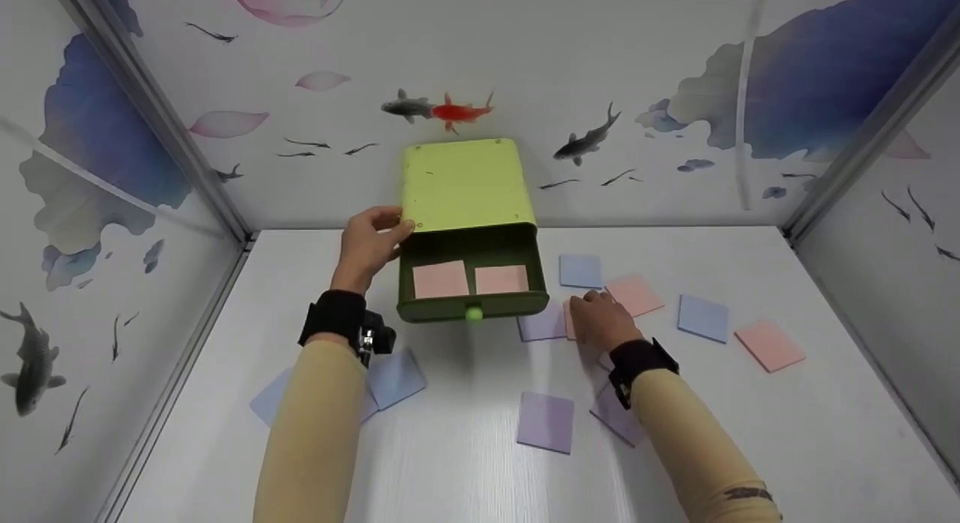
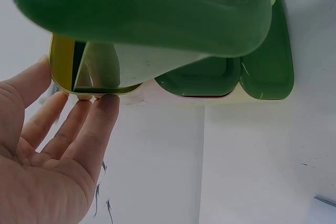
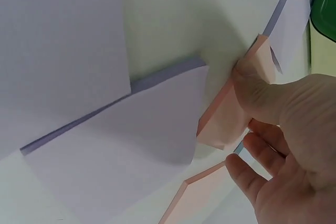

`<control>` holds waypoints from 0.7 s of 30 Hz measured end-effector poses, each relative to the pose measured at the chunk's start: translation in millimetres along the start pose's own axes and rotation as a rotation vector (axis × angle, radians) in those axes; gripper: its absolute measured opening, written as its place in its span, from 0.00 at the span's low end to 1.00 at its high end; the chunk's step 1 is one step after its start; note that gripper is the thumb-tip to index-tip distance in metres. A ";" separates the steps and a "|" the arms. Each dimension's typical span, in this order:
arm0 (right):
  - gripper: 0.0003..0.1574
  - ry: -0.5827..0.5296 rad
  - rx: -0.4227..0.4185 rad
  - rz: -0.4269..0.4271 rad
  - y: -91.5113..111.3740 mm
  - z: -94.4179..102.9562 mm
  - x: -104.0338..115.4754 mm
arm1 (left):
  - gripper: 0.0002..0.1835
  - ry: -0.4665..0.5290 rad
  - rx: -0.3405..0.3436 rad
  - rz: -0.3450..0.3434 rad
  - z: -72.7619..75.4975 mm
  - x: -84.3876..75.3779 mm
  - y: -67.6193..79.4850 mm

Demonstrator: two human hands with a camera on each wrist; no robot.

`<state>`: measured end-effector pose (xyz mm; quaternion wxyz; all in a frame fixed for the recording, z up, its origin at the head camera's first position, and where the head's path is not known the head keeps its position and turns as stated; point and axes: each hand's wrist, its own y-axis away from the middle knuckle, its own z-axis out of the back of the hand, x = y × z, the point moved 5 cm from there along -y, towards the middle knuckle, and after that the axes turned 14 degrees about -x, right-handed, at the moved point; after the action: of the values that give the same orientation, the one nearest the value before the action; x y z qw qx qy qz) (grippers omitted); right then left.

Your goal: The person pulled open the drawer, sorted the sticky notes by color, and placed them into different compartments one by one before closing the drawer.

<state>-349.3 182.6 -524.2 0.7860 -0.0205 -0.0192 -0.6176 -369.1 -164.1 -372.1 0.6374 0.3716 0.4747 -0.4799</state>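
Note:
A lime-green drawer box (image 1: 465,184) stands against the back wall, its dark green top drawer (image 1: 442,310) pulled out. Two pink sticky-note pads lean inside, one on the left (image 1: 440,280) and one on the right (image 1: 501,280). My left hand (image 1: 369,245) holds the box's left front corner, thumb on one face and fingertips along another, as the left wrist view shows. On the table to the right of the drawer, my right hand (image 1: 602,320) pinches a pink sticky-note pad (image 3: 223,116), thumb on its face. A purple pad (image 1: 541,326) lies right beside it.
Blue pads (image 1: 396,380) lie near the left forearm. Right of the box are more blue (image 1: 580,271) and pink pads (image 1: 769,345). Purple pads (image 1: 545,422) lie toward the front, one partly under the right forearm. Printed walls (image 1: 300,185) enclose the white table (image 1: 465,470).

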 end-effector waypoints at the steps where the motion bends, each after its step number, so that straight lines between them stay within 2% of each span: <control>1: 0.28 -0.006 -0.004 0.000 0.0 -0.5 -1.1 | 0.25 0.002 -0.003 0.001 0.0 0.4 0.2; 5: 0.27 -0.044 -0.013 -0.027 0.9 -1.1 -5.5 | 0.25 0.005 -0.010 -0.007 -0.1 1.4 0.8; 11: 0.38 -0.099 -0.043 -0.060 2.9 2.3 -7.6 | 0.26 0.006 -0.003 -0.016 -0.9 1.2 1.1; 16: 0.40 -0.114 -0.057 -0.060 2.1 2.2 -6.8 | 0.26 -0.005 -0.011 -0.006 -0.7 2.1 0.7; 21: 0.52 -0.118 -0.085 -0.094 1.1 3.4 -9.4 | 0.25 -0.010 -0.029 -0.007 -0.8 1.6 1.0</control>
<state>-350.5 192.2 -521.4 0.7523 -0.0891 -0.0402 -0.6516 -368.2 -163.5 -373.8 0.6435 0.3583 0.4795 -0.4771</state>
